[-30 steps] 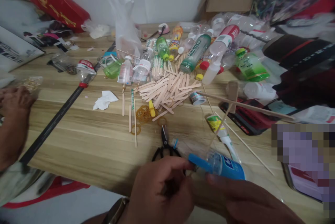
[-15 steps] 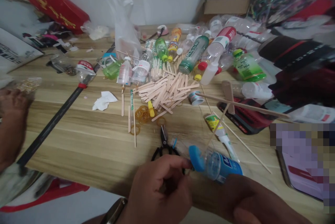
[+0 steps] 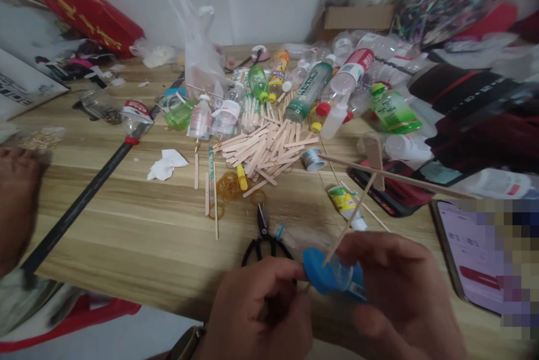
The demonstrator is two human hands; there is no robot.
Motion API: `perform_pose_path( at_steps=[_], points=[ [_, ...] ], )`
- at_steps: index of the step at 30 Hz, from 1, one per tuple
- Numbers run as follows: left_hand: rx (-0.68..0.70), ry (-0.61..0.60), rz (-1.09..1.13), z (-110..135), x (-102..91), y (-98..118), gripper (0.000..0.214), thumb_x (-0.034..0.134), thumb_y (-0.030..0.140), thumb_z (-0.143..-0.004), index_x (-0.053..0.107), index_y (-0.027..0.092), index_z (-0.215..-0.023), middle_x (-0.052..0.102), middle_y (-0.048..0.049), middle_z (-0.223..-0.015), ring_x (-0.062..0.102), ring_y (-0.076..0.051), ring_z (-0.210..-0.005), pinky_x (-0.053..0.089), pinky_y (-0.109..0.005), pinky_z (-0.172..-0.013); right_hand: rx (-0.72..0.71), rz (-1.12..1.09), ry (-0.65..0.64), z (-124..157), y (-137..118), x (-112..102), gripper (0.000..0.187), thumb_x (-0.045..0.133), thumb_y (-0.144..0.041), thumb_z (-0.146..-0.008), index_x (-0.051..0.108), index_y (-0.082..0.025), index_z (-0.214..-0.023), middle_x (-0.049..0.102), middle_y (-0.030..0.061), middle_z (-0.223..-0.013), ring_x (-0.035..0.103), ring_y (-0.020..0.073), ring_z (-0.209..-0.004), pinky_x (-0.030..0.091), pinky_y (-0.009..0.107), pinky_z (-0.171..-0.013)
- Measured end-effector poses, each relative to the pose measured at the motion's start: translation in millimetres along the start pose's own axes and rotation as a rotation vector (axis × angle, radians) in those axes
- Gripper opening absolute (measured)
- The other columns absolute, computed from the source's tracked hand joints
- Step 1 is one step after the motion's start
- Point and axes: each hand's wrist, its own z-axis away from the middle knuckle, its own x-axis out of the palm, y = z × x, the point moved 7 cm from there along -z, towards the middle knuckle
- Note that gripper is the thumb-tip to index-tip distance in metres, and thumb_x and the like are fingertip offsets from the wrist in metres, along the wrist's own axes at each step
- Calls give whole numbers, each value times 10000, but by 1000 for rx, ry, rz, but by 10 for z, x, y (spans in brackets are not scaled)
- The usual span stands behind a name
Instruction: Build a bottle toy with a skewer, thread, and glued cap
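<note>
My left hand (image 3: 265, 309) is closed at the blue cap (image 3: 316, 271), thumb and forefinger pinching a thin wooden stick (image 3: 351, 217) that seems to pass through the cap. Two crossed flat wooden sticks (image 3: 404, 176) sit at the stick's upper end like a propeller. Behind the cap is a clear plastic bottle with a blue label (image 3: 356, 287), partly hidden by my fingers. Around it curves my right hand (image 3: 415, 287), thumb and fingers apart; whether it touches the bottle I cannot tell. Black-handled scissors (image 3: 263, 231) lie just beyond my left hand.
A heap of flat wooden sticks (image 3: 269, 149) and rubber bands (image 3: 227, 186) lie mid-table. Plastic bottles (image 3: 309, 90) crowd the back. A red-and-black power tool (image 3: 458, 118) and a phone (image 3: 463, 253) are at right. Another person's hand (image 3: 19, 203) rests at far left.
My right hand has risen from the lower edge, its fingers now opened around the bottle behind the cap. My left hand keeps its pinch almost in place.
</note>
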Motion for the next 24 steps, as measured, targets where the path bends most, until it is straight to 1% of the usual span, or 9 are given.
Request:
perform_pose_path(
  at_steps=[2,3,7,10,13,16,19,22,24],
  points=[
    [-8,-11,14,5,19,-18,220,601,196,-745,795,235,-840,686,6,-551,566,-96,-459,408,-157,-466,108,-84,-90,-9,106,99,677,827,-702,-613,561,-378,-1145,667,43,-1117,631,255,-962,513,360,-765],
    [-10,-14,18,8,25,-24,220,602,193,-741,795,238,-837,691,7,-556,575,-95,-464,414,-154,-470,172,-123,-133,7,159,146,702,842,-682,-610,542,-384,-1171,668,46,-1165,642,259,-975,516,369,-768],
    [-10,2,8,23,20,-36,226,600,199,-730,797,245,-830,691,4,-543,568,-91,-453,403,-147,-459,327,-239,-172,43,272,197,503,853,-555,-698,552,-312,-1020,705,16,-960,665,214,-877,512,363,-811],
    [-4,17,7,37,12,-41,222,602,238,-742,800,247,-843,687,-4,-534,548,-90,-432,388,-152,-441,322,-280,-128,-92,265,140,428,862,-502,-706,542,-271,-871,704,11,-863,660,193,-834,510,308,-764],
    [-6,28,7,44,6,-37,195,626,245,-725,793,244,-826,670,3,-513,536,-90,-426,379,-151,-430,278,-384,-15,-299,246,54,380,844,-475,-739,536,-254,-773,727,7,-912,661,170,-857,506,268,-762],
    [-21,14,6,37,7,-28,184,623,258,-733,786,239,-817,661,7,-519,537,-91,-440,389,-152,-439,307,-448,79,-381,300,15,329,827,-490,-744,599,-254,-743,727,-7,-970,638,157,-886,489,249,-774],
    [-34,-9,1,23,15,-19,196,609,264,-745,781,230,-832,657,8,-525,540,-96,-454,394,-159,-446,368,-378,-7,-318,356,88,316,793,-557,-753,702,-255,-741,742,21,-1044,629,170,-879,485,270,-775],
    [-52,-18,-7,17,27,-29,183,626,249,-725,775,222,-828,647,17,-516,529,-93,-453,386,-159,-449,381,-333,-112,-251,335,158,392,726,-631,-784,793,-262,-897,762,66,-1021,654,200,-829,512,329,-792],
    [-64,-25,6,20,39,-37,175,636,251,-719,772,216,-822,642,16,-518,524,-91,-458,381,-159,-452,357,-356,-118,-270,280,154,392,721,-620,-795,798,-266,-945,770,67,-970,676,211,-808,532,348,-785]
  ],
)
